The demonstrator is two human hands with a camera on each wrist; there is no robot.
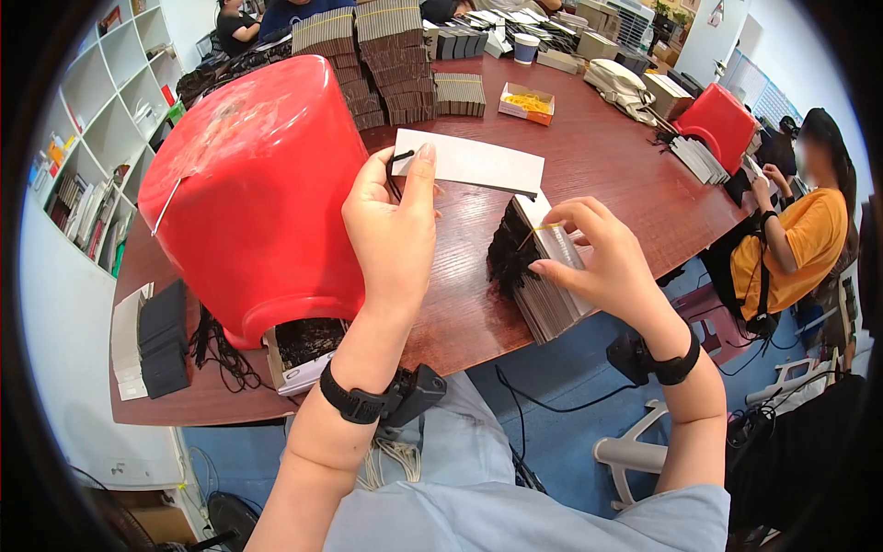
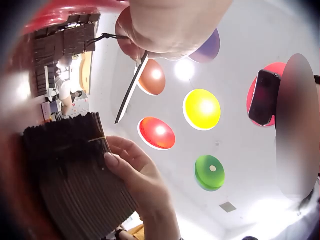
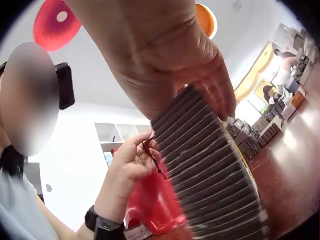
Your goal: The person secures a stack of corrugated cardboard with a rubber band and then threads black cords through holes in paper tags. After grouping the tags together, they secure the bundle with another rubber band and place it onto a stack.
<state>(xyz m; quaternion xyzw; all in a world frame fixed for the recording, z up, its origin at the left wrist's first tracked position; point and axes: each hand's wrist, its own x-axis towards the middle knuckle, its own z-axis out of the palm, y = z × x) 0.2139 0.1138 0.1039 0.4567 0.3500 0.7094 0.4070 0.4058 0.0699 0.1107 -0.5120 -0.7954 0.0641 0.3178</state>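
My left hand (image 1: 395, 230) pinches one end of a white card tag (image 1: 483, 166) with a looped black cord, holding it up over the table. Beside it, at the table's front edge, a thick stack of tags (image 1: 544, 308) stands with its black cords (image 1: 509, 253) bunched on the left side. My right hand (image 1: 602, 253) is at the top of this stack, thumb and fingers pinching a yellow rubber band (image 1: 546, 226) that runs around it. In the left wrist view, the right thumb (image 2: 112, 160) lies close to the band at the stack's edge.
A large red bucket (image 1: 258, 184) sits upside down at left, beside dark tags (image 1: 166, 340). Piled tag stacks (image 1: 395, 64), an open box (image 1: 527, 101) of yellow rubber bands and a paper cup (image 1: 525, 49) stand behind. A person in an orange shirt (image 1: 791, 235) sits at right.
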